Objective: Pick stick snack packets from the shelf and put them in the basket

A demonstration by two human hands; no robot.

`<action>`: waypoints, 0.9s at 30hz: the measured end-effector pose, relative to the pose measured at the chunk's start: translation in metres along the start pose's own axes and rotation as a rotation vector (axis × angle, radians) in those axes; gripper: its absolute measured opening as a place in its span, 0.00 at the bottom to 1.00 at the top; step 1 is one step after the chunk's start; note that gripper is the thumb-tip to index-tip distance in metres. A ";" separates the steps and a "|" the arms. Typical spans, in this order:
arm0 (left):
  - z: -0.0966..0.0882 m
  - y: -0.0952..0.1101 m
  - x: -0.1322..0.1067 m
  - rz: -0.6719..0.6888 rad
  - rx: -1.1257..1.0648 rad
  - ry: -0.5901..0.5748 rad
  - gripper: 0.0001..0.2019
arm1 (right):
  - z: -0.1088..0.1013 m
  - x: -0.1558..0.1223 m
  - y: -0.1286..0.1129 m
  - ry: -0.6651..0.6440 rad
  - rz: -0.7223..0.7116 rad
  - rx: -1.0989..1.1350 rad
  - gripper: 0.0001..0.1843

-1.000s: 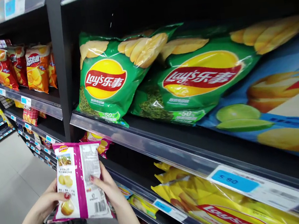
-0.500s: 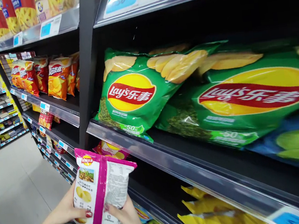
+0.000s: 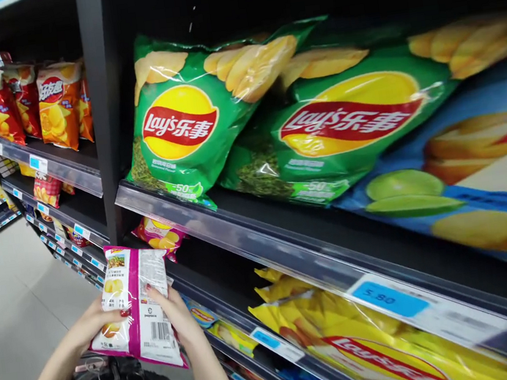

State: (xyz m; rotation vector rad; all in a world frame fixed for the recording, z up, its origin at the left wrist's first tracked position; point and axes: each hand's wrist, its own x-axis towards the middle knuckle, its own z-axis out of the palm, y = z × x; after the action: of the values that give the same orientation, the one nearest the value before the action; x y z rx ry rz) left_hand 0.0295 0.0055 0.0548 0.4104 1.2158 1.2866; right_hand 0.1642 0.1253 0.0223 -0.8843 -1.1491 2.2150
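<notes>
A white bag of chips [image 3: 151,316] with magenta edges and a magenta centre strip is held between both hands, its printed back toward me. My left hand [image 3: 94,320] grips the bag's left side, with the thumb lying across the front. On the right side, my right hand [image 3: 173,305] is closed round the edge, thumb pressed on the printed text. The fingers behind the bag are hidden. A similar magenta and yellow chip bag [image 3: 161,235] lies on the shelf just beyond it.
Green chip bags [image 3: 181,125] lean on the shelf at right, beside a large blue bag [image 3: 475,187]. Yellow bags [image 3: 345,333] fill the shelf below. Orange chip bags [image 3: 61,106] stand beyond the black upright [image 3: 102,110]. The shelf edge [image 3: 250,239] runs diagonally close to my right hand.
The view has shifted right and downward, showing more of the blue and yellow bags. Both hands keep hold of the chip bag, which now sits lower and tips back more; the right thumb has moved up.
</notes>
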 end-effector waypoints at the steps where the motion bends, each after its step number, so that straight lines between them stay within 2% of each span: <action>1: 0.000 0.000 0.000 -0.007 0.008 0.001 0.21 | 0.000 0.000 0.001 -0.006 0.003 0.000 0.26; 5: 0.001 0.001 0.003 -0.039 0.042 -0.004 0.19 | 0.000 -0.003 0.003 0.025 -0.063 -0.079 0.23; 8: -0.003 0.002 0.011 -0.057 0.087 -0.020 0.25 | -0.001 -0.011 -0.001 0.135 -0.175 -0.211 0.21; 11: -0.008 0.000 0.022 0.030 0.236 0.056 0.27 | 0.000 -0.027 -0.008 0.318 -0.250 -0.405 0.21; 14: -0.005 -0.009 0.028 0.152 0.380 0.194 0.26 | 0.007 -0.042 -0.007 0.582 -0.281 -0.740 0.26; 16: 0.004 -0.021 0.025 0.201 0.334 0.155 0.27 | 0.016 -0.051 0.001 0.700 -0.325 -0.910 0.32; 17: 0.010 -0.028 0.021 0.225 0.268 0.091 0.28 | 0.021 -0.054 0.006 0.718 -0.367 -0.977 0.34; 19: 0.020 -0.041 0.014 0.243 0.090 -0.011 0.33 | 0.032 -0.063 0.014 0.641 -0.476 -1.081 0.38; 20: 0.023 -0.046 0.011 0.213 0.033 -0.036 0.35 | 0.035 -0.067 0.016 0.553 -0.531 -1.119 0.40; 22: 0.024 -0.048 0.009 0.144 -0.030 -0.007 0.37 | 0.037 -0.077 0.012 0.320 -0.622 -1.153 0.41; 24: 0.016 -0.042 0.009 0.096 -0.060 0.082 0.35 | 0.031 -0.085 0.000 0.101 -0.678 -1.105 0.36; 25: 0.010 -0.038 0.010 0.079 -0.070 0.109 0.33 | 0.025 -0.087 -0.007 0.032 -0.680 -1.050 0.31; 26: 0.004 -0.032 0.011 0.057 -0.073 0.109 0.30 | 0.017 -0.087 -0.013 0.017 -0.670 -0.977 0.26; 27: -0.002 -0.028 0.012 0.031 -0.070 0.082 0.28 | 0.009 -0.086 -0.018 0.055 -0.648 -0.896 0.23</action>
State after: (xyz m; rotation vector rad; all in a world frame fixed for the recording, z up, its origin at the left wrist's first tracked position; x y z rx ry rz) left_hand 0.0392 0.0063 0.0263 0.3300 1.2330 1.3798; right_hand 0.2177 0.0727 0.0685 -0.7093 -2.0823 1.1166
